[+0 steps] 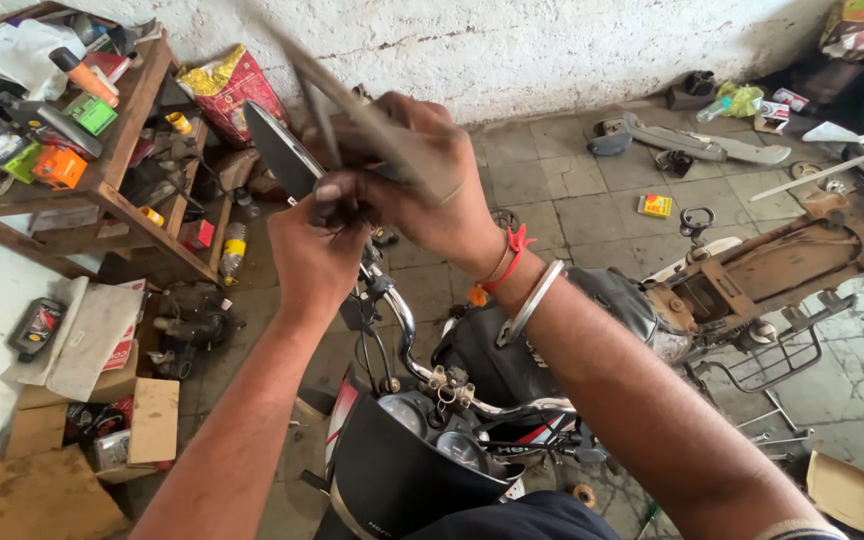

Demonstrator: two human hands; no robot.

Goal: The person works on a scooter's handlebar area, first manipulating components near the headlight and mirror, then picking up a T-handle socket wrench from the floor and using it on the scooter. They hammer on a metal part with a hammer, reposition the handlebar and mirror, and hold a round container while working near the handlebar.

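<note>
both hands raised above the motorcycle handlebar [407, 335]: left hand [314, 250] pinched shut on the mirror stem just under the dark oval mirror [282, 150], right hand [427, 185] clamped on a blurred metal tool [352, 105] held against the same spot, hands touching. black fuel tank [512, 360] below the right wrist; cluttered wooden shelf [102, 180] off to the left, bare motorcycle frame [772, 270] to the right

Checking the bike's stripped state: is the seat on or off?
Off. The motorcycle frame behind the fuel tank lies bare, with no seat mounted.
</note>
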